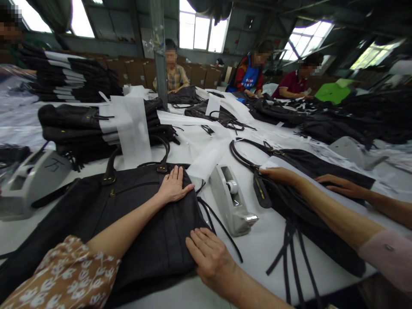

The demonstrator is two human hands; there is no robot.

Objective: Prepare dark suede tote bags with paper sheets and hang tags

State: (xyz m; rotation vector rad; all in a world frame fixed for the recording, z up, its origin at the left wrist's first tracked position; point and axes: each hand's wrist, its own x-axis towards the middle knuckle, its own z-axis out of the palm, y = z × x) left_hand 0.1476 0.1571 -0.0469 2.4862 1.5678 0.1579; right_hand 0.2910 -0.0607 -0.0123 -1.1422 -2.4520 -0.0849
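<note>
Bag (174, 231): black, lying on table (254, 253), left of tape dispenser (230, 210).
Left hand (175, 185): flat on bag, thumb spread, left of dispenser.
Right hand (210, 255): fingers together at bag's edge, nearer the camera than dispenser; thumb grip not discernible.
Second bag (328, 249): right of dispenser, co-worker's hand (341, 186) on it.

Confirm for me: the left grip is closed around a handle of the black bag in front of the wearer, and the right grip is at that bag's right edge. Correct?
Not quite. The left grip is not closed around a handle: the head view shows it laid open, palm down, on the bag. The right grip is at that bag's right edge, as you say.
</note>
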